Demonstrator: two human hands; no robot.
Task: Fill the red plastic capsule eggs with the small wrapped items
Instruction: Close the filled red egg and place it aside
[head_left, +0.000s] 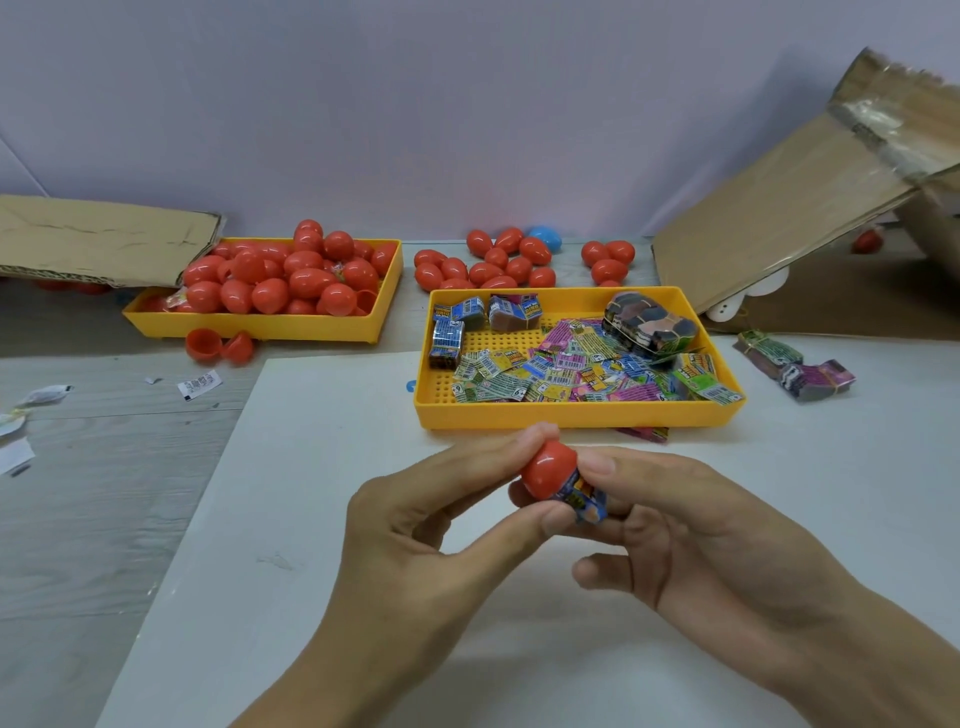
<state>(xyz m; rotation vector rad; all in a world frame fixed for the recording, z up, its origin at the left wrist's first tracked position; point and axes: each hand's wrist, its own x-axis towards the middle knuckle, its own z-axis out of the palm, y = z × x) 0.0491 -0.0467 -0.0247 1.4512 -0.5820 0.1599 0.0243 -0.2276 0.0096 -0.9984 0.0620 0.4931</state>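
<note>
The left hand (415, 525) pinches a red egg half (548, 469) while the right hand (691, 525) grips a wrapped item (586, 498) half-seated in its mouth, just between both hands; next, likely pushing it fully in, then capping

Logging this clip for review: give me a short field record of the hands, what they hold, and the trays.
left hand: pinches red egg half
right hand: presses wrapped item at the half's open end
item state: partly sticking out of the half
near tray: yellow, holds loose and bundled wrapped items
far tray: yellow, heaped with red eggs
loose eggs: red cluster behind near tray, one blue egg among them
open egg: in front of far tray
</note>
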